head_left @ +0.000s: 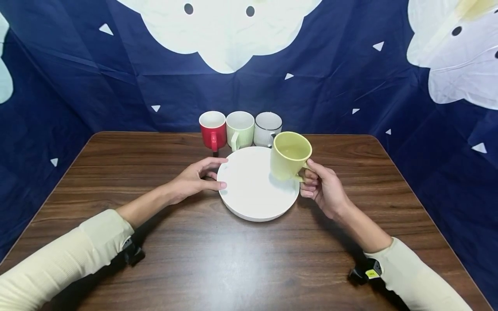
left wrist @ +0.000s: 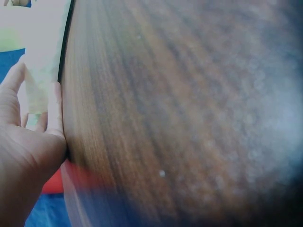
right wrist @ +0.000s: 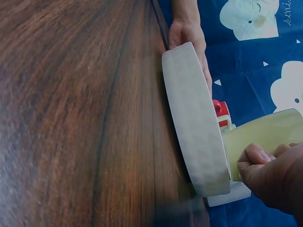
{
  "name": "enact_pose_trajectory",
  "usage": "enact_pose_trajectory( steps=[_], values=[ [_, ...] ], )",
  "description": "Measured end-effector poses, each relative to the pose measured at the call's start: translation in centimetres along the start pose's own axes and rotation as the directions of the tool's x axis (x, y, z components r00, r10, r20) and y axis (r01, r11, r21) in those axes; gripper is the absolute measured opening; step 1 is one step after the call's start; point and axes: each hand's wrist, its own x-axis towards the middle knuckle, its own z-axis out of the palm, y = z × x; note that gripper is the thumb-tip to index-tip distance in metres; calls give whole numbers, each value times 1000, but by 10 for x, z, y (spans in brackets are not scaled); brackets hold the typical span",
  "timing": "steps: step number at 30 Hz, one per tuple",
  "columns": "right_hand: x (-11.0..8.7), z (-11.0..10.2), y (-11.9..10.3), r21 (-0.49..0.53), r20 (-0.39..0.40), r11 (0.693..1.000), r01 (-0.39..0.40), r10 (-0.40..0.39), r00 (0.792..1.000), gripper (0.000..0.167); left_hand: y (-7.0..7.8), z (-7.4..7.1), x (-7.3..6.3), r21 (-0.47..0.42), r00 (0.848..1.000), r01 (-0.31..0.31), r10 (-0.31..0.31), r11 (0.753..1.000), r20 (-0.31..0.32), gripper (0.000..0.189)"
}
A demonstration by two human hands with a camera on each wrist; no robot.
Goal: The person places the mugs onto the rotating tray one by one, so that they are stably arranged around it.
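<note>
A yellow-green mug (head_left: 288,162) stands upright at the right back part of a thick white round disc (head_left: 253,194). My right hand (head_left: 324,188) grips the mug by its handle, thumb on top and fingers curled below. The right wrist view shows the mug (right wrist: 265,135) with its base right at the disc's top face (right wrist: 196,118). At the disc's left rim, my left hand (head_left: 194,179) has its thumb and forefinger spread apart, their tips touching the edge. Part of that hand (left wrist: 35,146) appears beside the disc's side in the left wrist view.
Behind the disc, a red mug (head_left: 213,131), a pale green ribbed mug (head_left: 241,129) and a white mug with a dark rim (head_left: 266,127) stand in a row. They are near the back edge of the brown wooden table (head_left: 186,268). A dark blue patterned cloth (head_left: 116,86) hangs behind.
</note>
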Motion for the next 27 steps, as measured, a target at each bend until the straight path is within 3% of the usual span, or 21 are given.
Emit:
enact_pose_trajectory(
  steps=[27],
  values=[
    [-9, 11, 6, -36, 116, 998, -46, 50, 992, 46, 2, 1, -1, 18, 1000, 16, -16, 1000, -3, 82]
  ],
)
